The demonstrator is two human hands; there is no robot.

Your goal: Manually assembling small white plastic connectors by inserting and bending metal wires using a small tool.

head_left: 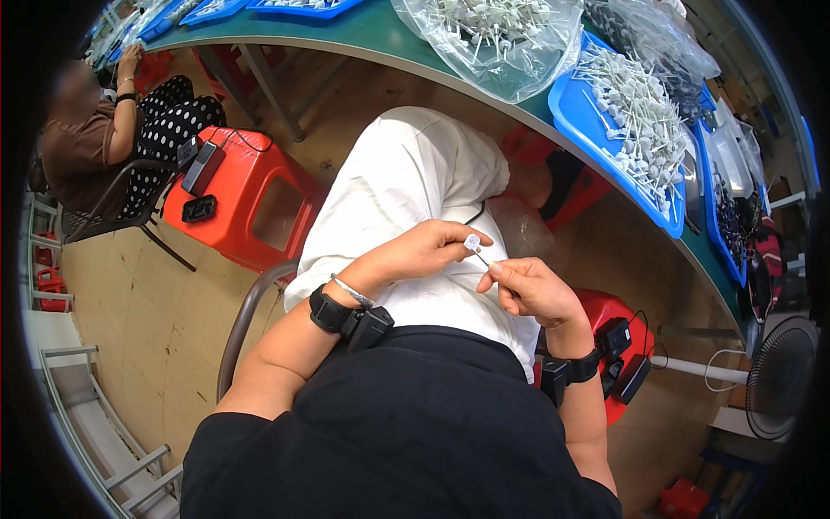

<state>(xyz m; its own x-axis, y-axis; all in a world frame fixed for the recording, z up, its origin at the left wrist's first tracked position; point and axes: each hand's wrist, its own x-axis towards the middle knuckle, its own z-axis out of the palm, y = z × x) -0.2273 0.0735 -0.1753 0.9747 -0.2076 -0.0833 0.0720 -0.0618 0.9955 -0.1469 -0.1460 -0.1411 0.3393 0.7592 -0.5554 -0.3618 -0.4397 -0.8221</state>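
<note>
Over my lap, both hands meet on one small white plastic part with a thin stem [475, 247]. My left hand [430, 248] pinches its round cap end between thumb and fingers. My right hand [529, 288] grips the stem end from below and to the right. Each wrist wears a black band with a small device. My legs in white trousers [406, 186] lie under the hands.
A green-topped bench [363, 30] curves across the top, carrying blue trays [596, 108] heaped with white stemmed parts and a clear bag [497, 39] of the same. Orange stools [251, 203] stand at left and right. Another person sits at far left. A fan [782, 376] stands at right.
</note>
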